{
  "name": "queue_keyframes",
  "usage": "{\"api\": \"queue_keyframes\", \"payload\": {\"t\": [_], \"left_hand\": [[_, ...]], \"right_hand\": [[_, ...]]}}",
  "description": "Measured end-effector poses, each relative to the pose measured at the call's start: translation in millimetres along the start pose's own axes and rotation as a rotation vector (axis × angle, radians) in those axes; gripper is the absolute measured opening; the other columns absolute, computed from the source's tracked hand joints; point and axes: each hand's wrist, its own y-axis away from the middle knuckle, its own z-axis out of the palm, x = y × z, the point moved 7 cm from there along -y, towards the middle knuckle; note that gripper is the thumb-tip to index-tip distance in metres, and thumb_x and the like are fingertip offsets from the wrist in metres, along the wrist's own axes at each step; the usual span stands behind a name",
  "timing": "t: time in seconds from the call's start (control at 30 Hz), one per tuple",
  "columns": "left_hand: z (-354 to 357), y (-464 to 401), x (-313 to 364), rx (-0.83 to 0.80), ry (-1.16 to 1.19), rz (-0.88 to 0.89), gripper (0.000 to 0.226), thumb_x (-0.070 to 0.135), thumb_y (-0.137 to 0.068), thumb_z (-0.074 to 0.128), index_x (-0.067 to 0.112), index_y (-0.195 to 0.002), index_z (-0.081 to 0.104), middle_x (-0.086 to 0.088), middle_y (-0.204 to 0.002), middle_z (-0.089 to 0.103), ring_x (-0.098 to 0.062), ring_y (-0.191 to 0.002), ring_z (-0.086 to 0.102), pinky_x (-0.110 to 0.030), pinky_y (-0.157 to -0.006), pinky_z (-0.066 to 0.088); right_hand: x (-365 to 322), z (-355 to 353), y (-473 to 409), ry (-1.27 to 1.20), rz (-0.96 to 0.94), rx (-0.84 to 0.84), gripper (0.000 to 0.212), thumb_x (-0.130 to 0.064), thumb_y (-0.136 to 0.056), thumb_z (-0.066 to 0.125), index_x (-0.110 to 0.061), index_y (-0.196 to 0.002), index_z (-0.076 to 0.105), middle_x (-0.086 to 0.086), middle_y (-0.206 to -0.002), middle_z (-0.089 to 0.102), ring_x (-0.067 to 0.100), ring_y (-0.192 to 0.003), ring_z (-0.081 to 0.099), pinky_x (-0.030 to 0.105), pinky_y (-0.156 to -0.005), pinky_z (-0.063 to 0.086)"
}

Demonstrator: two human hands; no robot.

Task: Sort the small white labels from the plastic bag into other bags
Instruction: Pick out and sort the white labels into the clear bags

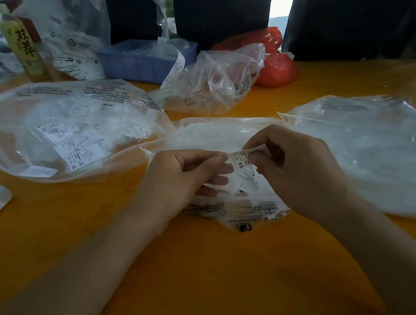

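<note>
Pinching one small white label (240,159) printed "XS" between left hand (184,178) and right hand (292,170), above a clear label-filled bag (235,202) on the orange tabletop (196,278), beside a left bag (56,128) showing "XL" label, near yellow bottle (25,49) marked "双萃".

Orange table (209,280) under clear, seemingly label-filled bags (64,129)
</note>
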Motion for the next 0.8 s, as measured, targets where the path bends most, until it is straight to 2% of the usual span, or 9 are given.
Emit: {"api": "queue_keyframes", "payload": {"t": [0.13, 0.3, 0.47, 0.6, 0.8], "left_hand": [[0.3, 0.2, -0.3, -0.004, -0.034, 0.006, 0.011, 0.022, -0.098, 0.072, 0.021, -0.105, 0.08, 0.001, -0.092, 0.083, -0.016, -0.085, 0.08, -0.022, -0.063, 0.061], [0.3, 1.1, 0.6, -0.013, -0.06, 0.023, 0.01, 0.023, -0.096, 0.074, 0.024, -0.105, 0.079, 0.002, -0.088, 0.082, -0.014, -0.081, 0.08, -0.019, -0.061, 0.059], [-3.1, -0.6, 1.3, 0.019, -0.081, 0.043, 0.012, 0.024, -0.098, 0.073, 0.024, -0.109, 0.076, 0.004, -0.091, 0.082, -0.014, -0.082, 0.079, -0.019, -0.062, 0.058], [-5.4, -0.8, 1.9, 0.034, -0.093, 0.048, 0.009, 0.024, -0.096, 0.075, 0.021, -0.104, 0.076, 0.004, -0.089, 0.082, -0.012, -0.082, 0.079, -0.021, -0.066, 0.06], [-1.7, 2.2, 5.6, 0.025, -0.114, 0.059, 0.012, 0.03, -0.088, 0.081, 0.026, -0.098, 0.078, 0.005, -0.08, 0.081, -0.005, -0.074, 0.077, -0.011, -0.063, 0.053]], "right_hand": [[4.6, 4.4, 1.2, -0.049, 0.053, -0.059, 0.016, -0.018, -0.098, 0.064, -0.035, -0.099, 0.068, -0.025, -0.075, 0.06, -0.01, -0.079, 0.061, 0.003, -0.065, 0.043], [8.4, 8.5, 1.6, -0.087, 0.105, -0.098, 0.018, -0.026, -0.098, 0.066, -0.041, -0.107, 0.061, -0.012, -0.081, 0.068, 0.001, -0.078, 0.065, 0.016, -0.07, 0.05], [10.3, 4.2, 0.6, -0.162, 0.13, -0.086, 0.017, -0.023, -0.098, 0.068, -0.038, -0.104, 0.063, -0.011, -0.078, 0.069, 0.001, -0.074, 0.068, 0.014, -0.069, 0.053], [9.6, 5.2, 1.2, -0.168, 0.138, -0.105, 0.015, -0.024, -0.098, 0.068, -0.036, -0.105, 0.064, -0.01, -0.078, 0.07, 0.003, -0.074, 0.068, 0.018, -0.068, 0.055], [5.5, 12.7, 3.4, -0.194, 0.139, -0.137, 0.02, -0.03, -0.095, 0.071, -0.036, -0.111, 0.061, -0.017, -0.081, 0.073, -0.002, -0.074, 0.069, 0.016, -0.068, 0.054]]}}
